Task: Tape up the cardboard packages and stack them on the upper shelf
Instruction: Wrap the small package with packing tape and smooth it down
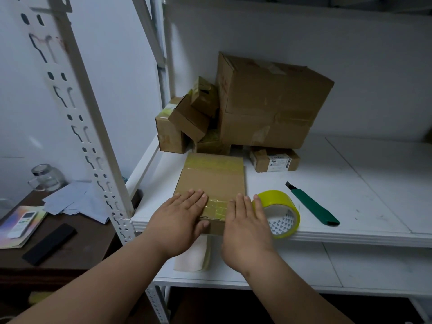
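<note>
A flat cardboard package (211, 181) lies on the white shelf (350, 183) at its front edge, with yellowish tape across its far end and its near end. My left hand (180, 218) lies flat on the near left corner, fingers straight, thumb against the front side. My right hand (245, 220) presses flat on the near right corner, fingers straight. A roll of yellow tape (279, 212) stands just right of my right hand. A green utility knife (312, 204) lies right of the roll.
Several cardboard boxes are piled at the back of the shelf, one large box (268, 101) on top of small ones (187, 122), and a labelled package (274, 161). A perforated white upright (77, 118) stands at left. A dark side table (70, 242) holds papers, a remote and a jar.
</note>
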`<state>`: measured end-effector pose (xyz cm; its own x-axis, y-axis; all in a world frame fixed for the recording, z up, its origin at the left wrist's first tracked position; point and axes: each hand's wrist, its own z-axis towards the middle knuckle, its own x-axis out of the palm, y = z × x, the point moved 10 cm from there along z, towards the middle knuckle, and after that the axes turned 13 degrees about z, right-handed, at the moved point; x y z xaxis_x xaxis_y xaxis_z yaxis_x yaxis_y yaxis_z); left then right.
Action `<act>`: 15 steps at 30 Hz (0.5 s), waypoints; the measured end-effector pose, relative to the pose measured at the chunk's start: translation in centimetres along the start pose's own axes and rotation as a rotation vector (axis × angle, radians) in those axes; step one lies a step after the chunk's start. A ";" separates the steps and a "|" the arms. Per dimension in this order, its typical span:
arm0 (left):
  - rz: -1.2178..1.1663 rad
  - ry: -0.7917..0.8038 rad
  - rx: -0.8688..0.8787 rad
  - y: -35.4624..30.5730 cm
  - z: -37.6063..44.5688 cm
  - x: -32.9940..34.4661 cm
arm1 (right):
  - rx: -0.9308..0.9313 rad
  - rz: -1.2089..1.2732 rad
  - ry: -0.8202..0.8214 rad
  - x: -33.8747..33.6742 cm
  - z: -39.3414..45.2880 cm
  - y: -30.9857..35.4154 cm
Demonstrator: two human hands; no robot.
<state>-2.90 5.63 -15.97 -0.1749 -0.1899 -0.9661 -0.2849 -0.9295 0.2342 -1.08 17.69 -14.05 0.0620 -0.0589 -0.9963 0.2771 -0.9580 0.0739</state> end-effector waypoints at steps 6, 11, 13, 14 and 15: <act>0.042 0.022 -0.008 0.3 -0.2 0.4 | 0.030 0.027 -0.025 0.2 0.2 0.2; -0.084 0.038 -0.038 0.2 0.2 1.0 | -0.127 0.218 -0.190 -3.0 -1.0 -0.7; -0.123 0.037 -0.026 0.2 0.3 1.2 | -0.067 0.313 -0.379 -5.4 -1.5 -3.8; -0.142 0.015 -0.018 0.2 0.4 1.2 | 0.042 0.369 -0.440 -5.8 -1.5 -6.6; -0.158 -0.002 -0.013 0.3 0.4 1.2 | 0.180 0.466 -0.444 -5.4 -1.4 -9.6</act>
<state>-3.56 5.28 -17.06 -0.1312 -0.0402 -0.9905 -0.2964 -0.9519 0.0779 -2.78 27.62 -9.28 -0.2747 -0.5506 -0.7883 0.1497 -0.8343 0.5306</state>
